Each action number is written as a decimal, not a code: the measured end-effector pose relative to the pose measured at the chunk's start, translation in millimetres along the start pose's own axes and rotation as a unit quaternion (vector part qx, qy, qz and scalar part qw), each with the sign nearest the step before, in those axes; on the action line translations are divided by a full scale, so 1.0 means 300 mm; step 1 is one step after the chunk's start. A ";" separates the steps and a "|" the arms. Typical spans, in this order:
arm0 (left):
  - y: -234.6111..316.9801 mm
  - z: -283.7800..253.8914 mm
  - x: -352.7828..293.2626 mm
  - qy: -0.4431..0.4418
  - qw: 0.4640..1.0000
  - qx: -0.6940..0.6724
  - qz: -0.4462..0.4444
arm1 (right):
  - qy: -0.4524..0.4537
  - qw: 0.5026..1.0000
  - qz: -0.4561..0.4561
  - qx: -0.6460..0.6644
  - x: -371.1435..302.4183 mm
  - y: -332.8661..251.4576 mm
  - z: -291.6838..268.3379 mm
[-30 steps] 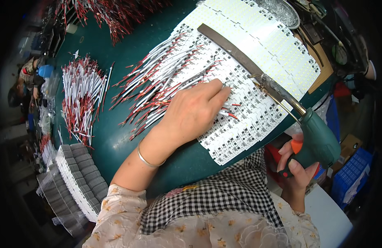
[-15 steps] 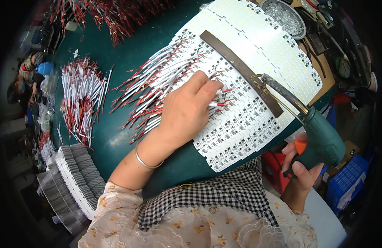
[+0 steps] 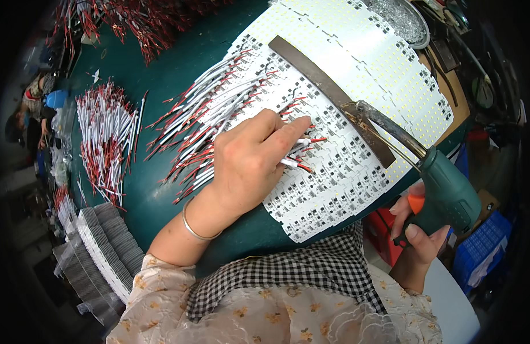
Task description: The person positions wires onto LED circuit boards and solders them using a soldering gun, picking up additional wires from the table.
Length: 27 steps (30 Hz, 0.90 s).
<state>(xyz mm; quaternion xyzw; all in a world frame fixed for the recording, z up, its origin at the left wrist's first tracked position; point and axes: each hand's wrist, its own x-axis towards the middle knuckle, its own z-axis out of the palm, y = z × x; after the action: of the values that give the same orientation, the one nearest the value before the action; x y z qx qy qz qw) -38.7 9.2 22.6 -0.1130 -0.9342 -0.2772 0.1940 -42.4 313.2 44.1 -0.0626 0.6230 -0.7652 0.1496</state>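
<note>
My left hand (image 3: 245, 163) is closed over the near part of a white circuit board sheet (image 3: 328, 198). Its thumb and fingers pinch a few white-sleeved wires (image 3: 289, 163), whose red and black ends stick out to the right, over the board. More such wires (image 3: 204, 106) lie in slanting rows across the sheet's left part, their far ends hanging past its edge. In my right hand (image 3: 419, 232) is a green soldering gun (image 3: 451, 189) with an orange trigger. Its tip points up and left, over a dark curved bar (image 3: 328, 94) lying across the sheet.
Loose white and red wires (image 3: 107, 137) are heaped on the green table (image 3: 156, 206) at left, with a larger red bundle (image 3: 144, 23) behind. Stacked grey-white pieces (image 3: 107, 241) stand at the near left. A metal bowl (image 3: 417, 43) sits far right; a blue crate (image 3: 482, 246) stands lower right.
My left hand has drawn slightly toward me, and the pinched wire ends now show farther out below its fingers. The soldering gun has stayed nearly still; the whole view has shifted a little.
</note>
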 end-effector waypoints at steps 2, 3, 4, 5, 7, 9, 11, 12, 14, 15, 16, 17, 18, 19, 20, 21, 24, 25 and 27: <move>-0.002 0.005 -0.003 0.006 1.000 0.008 0.015 | 0.003 1.000 -0.005 0.003 -0.001 0.002 0.007; 0.000 0.008 -0.004 0.004 1.000 0.008 0.016 | 0.004 1.000 -0.012 0.003 -0.002 0.003 0.010; 0.004 0.010 -0.005 0.001 1.000 -0.004 0.017 | 0.004 1.000 -0.019 0.004 -0.002 0.004 0.013; 0.007 0.013 -0.006 -0.002 1.000 -0.016 0.018 | 0.004 1.000 -0.018 0.005 -0.003 0.005 0.010; 0.009 0.021 -0.004 0.000 1.000 -0.018 0.023 | -0.032 0.999 -0.007 0.003 -0.006 0.006 0.002; 0.005 0.030 -0.001 0.003 0.999 -0.021 0.027 | -0.038 0.999 0.004 0.004 -0.009 0.008 0.000; -0.004 0.046 0.001 0.020 0.998 -0.030 0.053 | -0.043 0.999 0.016 0.004 -0.013 0.013 -0.001; -0.004 0.048 0.000 0.020 0.998 -0.030 0.052 | -0.043 0.999 0.015 0.004 -0.015 0.018 -0.001; -0.004 0.048 0.002 0.021 0.998 -0.033 0.055 | -0.044 0.999 0.015 0.006 -0.016 0.019 0.006; -0.001 0.047 0.002 0.020 0.998 -0.032 0.054 | -0.034 0.999 0.027 0.005 -0.018 0.017 0.016; 0.001 0.047 0.002 0.015 0.998 -0.029 0.048 | -0.024 0.999 0.038 0.005 -0.018 0.018 0.021; 0.005 0.046 0.002 0.010 0.999 -0.025 0.041 | -0.024 0.999 0.038 0.005 -0.017 0.023 0.021; 0.008 0.044 0.003 0.009 0.999 -0.024 0.041 | -0.033 0.999 0.035 0.011 -0.017 0.029 0.020; 0.012 0.041 0.007 0.005 0.999 -0.024 0.034 | -0.041 0.999 0.031 0.015 -0.016 0.030 0.020; 0.014 0.038 0.011 0.001 0.999 -0.025 0.027 | -0.041 0.999 0.031 0.014 -0.017 0.029 0.018; 0.016 0.033 0.014 0.001 0.999 -0.025 0.027 | -0.043 0.999 0.031 0.007 -0.020 0.028 0.014; 0.017 0.025 0.017 -0.027 0.999 -0.043 -0.001 | -0.050 0.998 0.032 -0.001 -0.021 0.033 0.001; 0.018 0.027 0.017 -0.026 0.999 -0.046 -0.005 | -0.054 0.998 0.032 -0.005 -0.022 0.032 0.000; 0.020 0.027 0.017 -0.025 0.998 -0.049 -0.010 | -0.044 0.998 0.034 -0.004 -0.021 0.027 0.010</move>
<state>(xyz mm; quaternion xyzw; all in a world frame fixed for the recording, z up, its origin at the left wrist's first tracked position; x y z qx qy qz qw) -43.9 19.2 21.4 -0.1204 -0.9252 -0.3216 0.1618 -34.4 310.9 37.3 -0.0759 0.6207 -0.7535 0.2028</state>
